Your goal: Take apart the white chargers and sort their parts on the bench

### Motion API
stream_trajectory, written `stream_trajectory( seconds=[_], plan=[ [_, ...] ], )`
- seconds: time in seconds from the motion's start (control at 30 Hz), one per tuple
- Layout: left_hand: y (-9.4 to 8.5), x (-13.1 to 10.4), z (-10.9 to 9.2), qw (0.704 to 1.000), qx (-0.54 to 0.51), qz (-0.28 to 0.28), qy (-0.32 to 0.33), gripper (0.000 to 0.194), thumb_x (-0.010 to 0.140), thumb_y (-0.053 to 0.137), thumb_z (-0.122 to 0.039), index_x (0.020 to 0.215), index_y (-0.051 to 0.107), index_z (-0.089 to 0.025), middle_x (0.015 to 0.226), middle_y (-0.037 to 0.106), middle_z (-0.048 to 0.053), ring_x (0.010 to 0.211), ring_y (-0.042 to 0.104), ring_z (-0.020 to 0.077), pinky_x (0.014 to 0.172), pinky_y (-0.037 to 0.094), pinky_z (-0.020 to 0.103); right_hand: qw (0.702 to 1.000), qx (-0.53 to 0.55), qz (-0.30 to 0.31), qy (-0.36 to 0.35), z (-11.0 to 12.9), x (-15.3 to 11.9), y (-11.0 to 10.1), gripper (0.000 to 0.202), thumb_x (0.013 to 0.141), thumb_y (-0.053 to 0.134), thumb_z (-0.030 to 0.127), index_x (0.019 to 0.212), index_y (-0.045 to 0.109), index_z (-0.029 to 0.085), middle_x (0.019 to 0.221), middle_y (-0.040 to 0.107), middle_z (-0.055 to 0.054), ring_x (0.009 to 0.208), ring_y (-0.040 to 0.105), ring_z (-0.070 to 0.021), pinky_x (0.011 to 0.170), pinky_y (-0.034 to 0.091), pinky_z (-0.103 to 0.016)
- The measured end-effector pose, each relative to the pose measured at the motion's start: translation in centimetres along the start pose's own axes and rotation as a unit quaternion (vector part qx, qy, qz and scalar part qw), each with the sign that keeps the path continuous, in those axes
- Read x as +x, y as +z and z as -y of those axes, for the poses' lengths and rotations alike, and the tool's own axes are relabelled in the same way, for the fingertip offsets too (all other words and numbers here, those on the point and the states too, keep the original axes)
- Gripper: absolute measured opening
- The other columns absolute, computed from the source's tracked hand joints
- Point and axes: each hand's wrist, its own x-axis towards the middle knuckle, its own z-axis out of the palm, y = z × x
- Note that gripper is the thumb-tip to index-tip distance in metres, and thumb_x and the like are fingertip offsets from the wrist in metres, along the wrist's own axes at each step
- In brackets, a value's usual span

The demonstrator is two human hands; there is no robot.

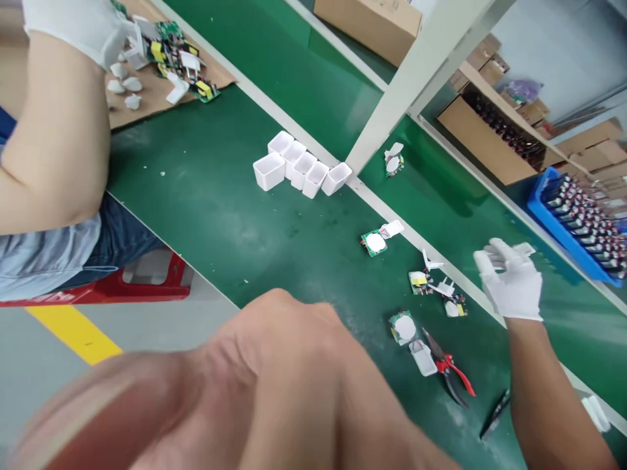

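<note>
A large bare hand, seemingly my left hand, fills the lower foreground close to the lens, blurred in part. Its fingertips are hidden, and I cannot see anything held in it. At the right, my right hand in a white glove hovers over the green bench by its pale rail. The fingers are bent and apart, with no held thing plainly visible. Nearest to it lie small circuit boards with white plastic parts. Closer in are another board, a white cover, red-and-black pliers and a black tool.
White cups stand grouped beside a pale post. At left a co-worker's gloved hand is over cardboard with boards. A blue crate of parts and cardboard boxes are beyond the bench.
</note>
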Motion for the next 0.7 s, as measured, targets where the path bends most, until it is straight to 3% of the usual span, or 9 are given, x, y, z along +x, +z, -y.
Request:
stream_trajectory(
  seconds=[0.07, 0.13, 0.17, 0.23, 0.3, 0.37, 0.53, 0.7],
  plan=[
    [0.1, 2.6, -1.4, 0.992, -0.092, 0.074, 0.039, 0.047, 0.074, 0.038, -0.077, 0.069, 0.07, -0.043, 0.042, 0.055, 0.006, 0.063, 0.063, 0.034, 0.061, 0.053, 0.057, 0.996, 0.089, 0.024, -0.021, 2.0, -0.3, -1.0, 0.044, 0.09, 0.057, 0.033, 0.132, 0.057, 0.02, 0.105, 0.07, -0.016, 0.091, 0.068, -0.0251, 0.09, 0.051, -0.037],
    [0.0, 4.8, -2.2, 0.977, -0.139, 0.149, 0.063, 0.058, 0.079, 0.034, -0.078, 0.065, 0.067, -0.034, 0.05, 0.061, 0.006, 0.063, 0.066, 0.029, 0.065, 0.056, 0.05, 0.986, 0.148, 0.057, -0.047, 3.8, -0.3, -1.8, 0.046, 0.09, 0.057, 0.03, 0.134, 0.055, 0.017, 0.11, 0.068, -0.017, 0.096, 0.067, -0.0262, 0.095, 0.049, -0.039],
    [0.0, 5.8, -2.2, 0.977, -0.11, 0.174, 0.062, 0.057, 0.082, 0.037, -0.075, 0.069, 0.068, -0.03, 0.059, 0.066, 0.006, 0.066, 0.068, 0.0269, 0.068, 0.057, 0.046, 0.983, 0.156, 0.077, -0.06, 4.5, -0.3, -2.1, 0.046, 0.09, 0.056, 0.029, 0.134, 0.055, 0.015, 0.111, 0.068, -0.017, 0.099, 0.067, -0.026, 0.096, 0.049, -0.038],
    [0.2, 7.5, -1.4, 0.98, 0.049, 0.185, 0.047, 0.045, 0.087, 0.048, -0.064, 0.085, 0.071, -0.026, 0.08, 0.073, 0.006, 0.068, 0.068, 0.0232, 0.066, 0.055, 0.038, 0.977, 0.16, 0.121, -0.076, 5.5, -0.1, -2.5, 0.043, 0.089, 0.057, 0.028, 0.13, 0.059, 0.014, 0.113, 0.07, -0.015, 0.103, 0.067, -0.0252, 0.095, 0.051, -0.036],
    [0.5, 9.0, -0.2, 0.957, 0.242, 0.155, 0.04, 0.038, 0.087, 0.054, -0.056, 0.1, 0.071, -0.025, 0.096, 0.073, 0.007, 0.062, 0.066, 0.0201, 0.058, 0.052, 0.033, 0.971, 0.156, 0.162, -0.08, 6.1, 0.0, -2.4, 0.04, 0.089, 0.056, 0.03, 0.126, 0.063, 0.016, 0.115, 0.071, -0.013, 0.105, 0.067, -0.026, 0.092, 0.052, -0.036],
    [0.4, 10.6, 1.0, 0.932, 0.346, 0.101, 0.048, 0.041, 0.088, 0.052, -0.055, 0.106, 0.07, -0.023, 0.099, 0.073, 0.008, 0.062, 0.066, 0.0196, 0.057, 0.051, 0.031, 0.969, 0.147, 0.185, -0.069, 6.4, 0.1, -2.2, 0.039, 0.09, 0.054, 0.031, 0.124, 0.066, 0.018, 0.116, 0.071, -0.012, 0.104, 0.068, -0.028, 0.088, 0.053, -0.037],
    [-0.1, 15.6, 1.6, 0.897, 0.429, -0.045, 0.097, 0.05, 0.093, 0.046, -0.046, 0.133, 0.056, -0.017, 0.111, 0.066, 0.012, 0.077, 0.067, 0.0221, 0.063, 0.054, 0.033, 0.971, 0.149, 0.186, -0.027, 6.8, 1.3, -1.4, 0.041, 0.094, 0.046, 0.032, 0.129, 0.064, 0.02, 0.12, 0.07, -0.012, 0.105, 0.067, -0.0288, 0.088, 0.05, -0.037],
    [1.2, 19.9, 0.4, 0.802, 0.568, -0.109, 0.149, 0.054, 0.097, 0.038, -0.037, 0.145, 0.042, -0.013, 0.127, 0.057, 0.02, 0.085, 0.066, 0.0284, 0.049, 0.043, 0.031, 0.965, 0.196, 0.173, 0.015, 7.7, 5.2, 0.1, 0.052, 0.099, 0.04, 0.035, 0.148, 0.043, 0.019, 0.116, 0.072, -0.01, 0.104, 0.068, -0.0271, 0.091, 0.048, -0.035]
  ],
)
